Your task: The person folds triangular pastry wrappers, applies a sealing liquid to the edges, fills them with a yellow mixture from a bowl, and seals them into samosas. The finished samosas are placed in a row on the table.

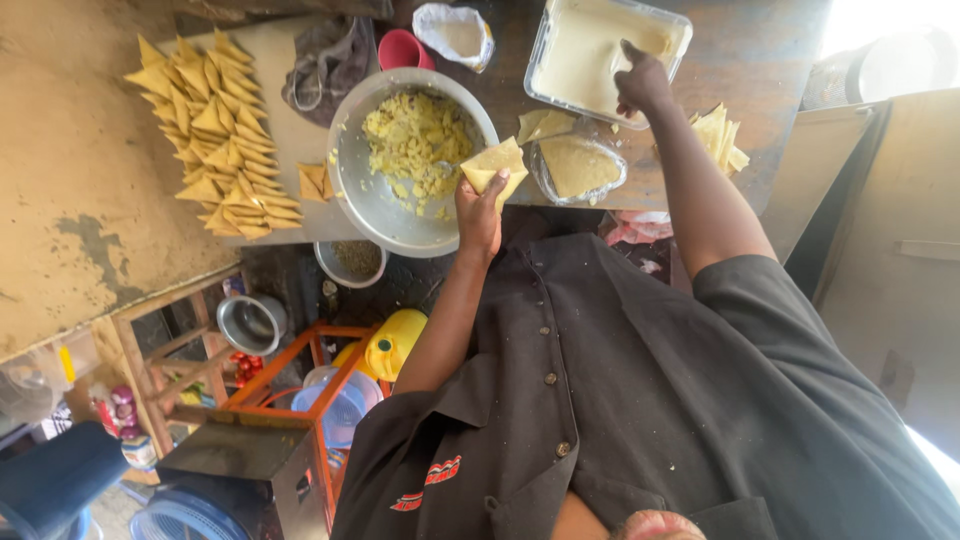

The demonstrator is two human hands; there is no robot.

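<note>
The left hand (480, 215) holds a folded pastry cone (494, 167), its fingers closed around the lower end, just above the rim of a metal bowl (362, 190) of yellow filling (418, 140). The right hand (640, 85) reaches into a clear rectangular tub (675, 25) of pale paste, fingers bent down into it; whether they grip anything I cannot tell. Between the hands a small clear container (578, 165) sits on the table (760, 60), with a stack of flat pastry sheets (722, 135) just beside the right forearm. To the left of the bowl, finished triangular pastries (215, 135) lie in rows on a board.
</note>
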